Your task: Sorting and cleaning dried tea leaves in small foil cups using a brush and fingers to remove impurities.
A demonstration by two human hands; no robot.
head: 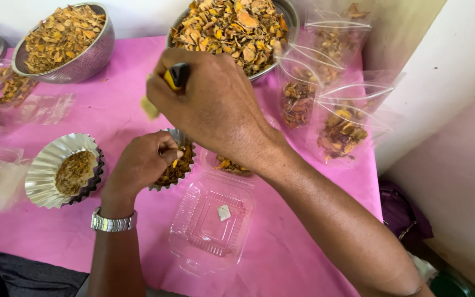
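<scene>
A pink cloth (111, 110) covers the table by a white wall. The right hand (210, 104) is closed round a yellow-and-black tool handle (176, 76), just above the left hand (141, 162), whose fingers pinch the rim of a foil cup (178, 165) of dried orange pieces. Beside them lies an open clear clamshell box (213, 223); farther out stand another foil cup (64, 170), two steel bowls (92, 58) and filled clear bags (339, 132).
</scene>
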